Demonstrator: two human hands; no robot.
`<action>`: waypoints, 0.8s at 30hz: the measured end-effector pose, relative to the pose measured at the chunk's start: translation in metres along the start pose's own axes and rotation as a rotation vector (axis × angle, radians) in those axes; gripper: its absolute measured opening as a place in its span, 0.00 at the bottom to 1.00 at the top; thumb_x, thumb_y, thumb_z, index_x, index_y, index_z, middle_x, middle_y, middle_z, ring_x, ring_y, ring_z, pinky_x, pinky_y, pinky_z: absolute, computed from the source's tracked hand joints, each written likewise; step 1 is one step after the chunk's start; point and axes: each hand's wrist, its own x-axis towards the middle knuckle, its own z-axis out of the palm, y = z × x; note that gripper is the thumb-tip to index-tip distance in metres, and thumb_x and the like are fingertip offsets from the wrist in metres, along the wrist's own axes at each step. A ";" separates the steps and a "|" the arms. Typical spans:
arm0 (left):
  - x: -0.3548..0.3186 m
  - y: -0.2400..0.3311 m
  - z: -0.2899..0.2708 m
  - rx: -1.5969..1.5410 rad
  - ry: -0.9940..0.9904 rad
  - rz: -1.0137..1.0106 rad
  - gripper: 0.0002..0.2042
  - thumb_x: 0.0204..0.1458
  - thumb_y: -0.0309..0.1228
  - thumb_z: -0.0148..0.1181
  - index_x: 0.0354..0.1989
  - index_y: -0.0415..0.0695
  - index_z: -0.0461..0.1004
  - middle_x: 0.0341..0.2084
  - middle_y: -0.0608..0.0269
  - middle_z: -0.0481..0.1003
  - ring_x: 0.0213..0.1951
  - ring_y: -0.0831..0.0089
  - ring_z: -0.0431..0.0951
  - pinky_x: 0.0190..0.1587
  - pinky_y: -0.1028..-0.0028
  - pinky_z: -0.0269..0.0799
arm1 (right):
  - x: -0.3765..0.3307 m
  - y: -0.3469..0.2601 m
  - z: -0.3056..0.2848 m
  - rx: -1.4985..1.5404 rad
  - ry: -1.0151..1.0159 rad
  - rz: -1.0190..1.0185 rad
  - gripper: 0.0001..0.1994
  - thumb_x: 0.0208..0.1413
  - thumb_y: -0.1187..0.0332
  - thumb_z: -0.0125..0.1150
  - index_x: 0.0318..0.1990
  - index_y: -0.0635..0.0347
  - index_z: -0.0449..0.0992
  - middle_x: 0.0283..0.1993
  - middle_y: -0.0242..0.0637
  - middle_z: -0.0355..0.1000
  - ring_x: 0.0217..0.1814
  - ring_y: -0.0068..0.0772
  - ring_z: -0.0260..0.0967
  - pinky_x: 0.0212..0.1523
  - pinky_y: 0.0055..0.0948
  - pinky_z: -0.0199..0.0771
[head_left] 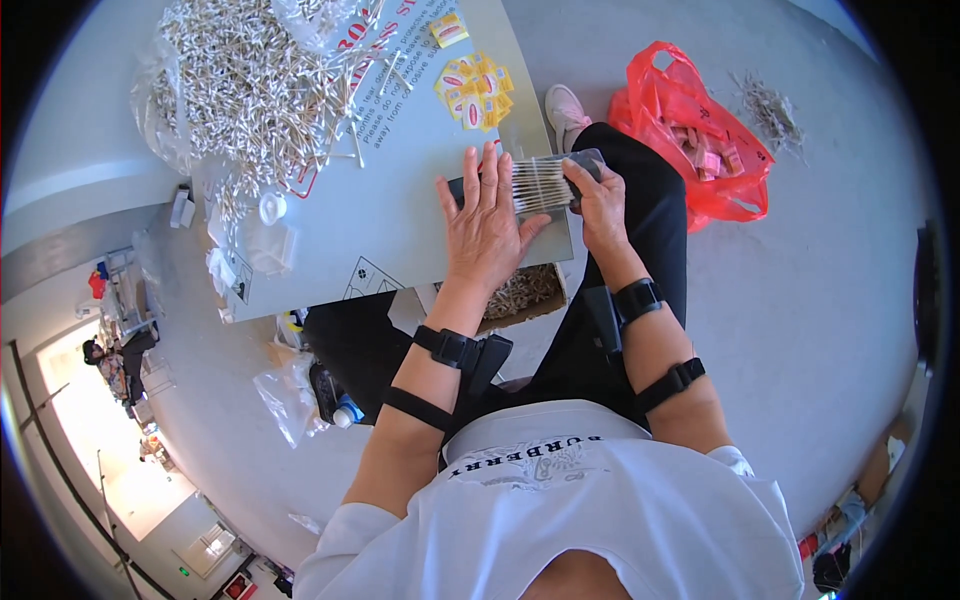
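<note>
A row of cotton swabs [538, 187] lies side by side near the table's right edge, with dark flat pieces at both ends. My left hand [482, 222] rests flat over the left end of the row, fingers stretched and thumb out to the right. At the other end my right hand [600, 205] is closed on a dark flat piece [588, 158], thumb on top and the other fingers mostly hidden. Whether the dark pieces are one block under the swabs cannot be seen. Just beyond lie several small yellow-and-white labels [474, 92].
A big heap of loose cotton swabs [250, 90] in clear plastic covers the table's [400, 215] far left. A white round lid [272, 208] sits near it. Below the edge, a cardboard box [545, 308] holds swabs. On the floor at right stand a red plastic bag [735, 195] and scattered swabs [770, 112].
</note>
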 end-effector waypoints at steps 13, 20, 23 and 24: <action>-0.002 0.005 0.008 -0.031 0.015 0.094 0.45 0.52 0.54 0.58 0.70 0.36 0.49 0.73 0.50 0.44 0.74 0.56 0.39 0.69 0.43 0.35 | -0.003 -0.001 0.001 -0.067 -0.021 -0.021 0.04 0.57 0.71 0.64 0.32 0.62 0.79 0.28 0.24 0.74 0.28 0.14 0.66 0.31 0.18 0.65; -0.008 0.006 0.012 -0.115 0.067 -0.069 0.45 0.55 0.55 0.54 0.70 0.33 0.47 0.71 0.41 0.43 0.73 0.48 0.37 0.70 0.45 0.31 | 0.008 0.004 -0.009 0.044 -0.037 0.039 0.08 0.59 0.67 0.64 0.31 0.62 0.79 0.28 0.23 0.73 0.28 0.13 0.64 0.31 0.19 0.64; -0.016 0.001 0.016 -0.085 0.054 -0.150 0.45 0.55 0.56 0.53 0.70 0.33 0.46 0.72 0.40 0.41 0.74 0.48 0.36 0.70 0.45 0.30 | 0.004 0.003 0.000 -0.016 0.007 -0.024 0.09 0.60 0.66 0.63 0.29 0.61 0.78 0.27 0.21 0.71 0.27 0.13 0.62 0.30 0.20 0.62; -0.018 0.000 0.017 -0.062 0.026 -0.170 0.46 0.55 0.56 0.53 0.70 0.32 0.45 0.72 0.41 0.41 0.74 0.49 0.35 0.70 0.45 0.29 | 0.003 0.002 0.002 -0.016 0.006 -0.022 0.09 0.60 0.66 0.63 0.29 0.61 0.78 0.27 0.21 0.71 0.27 0.13 0.62 0.30 0.20 0.62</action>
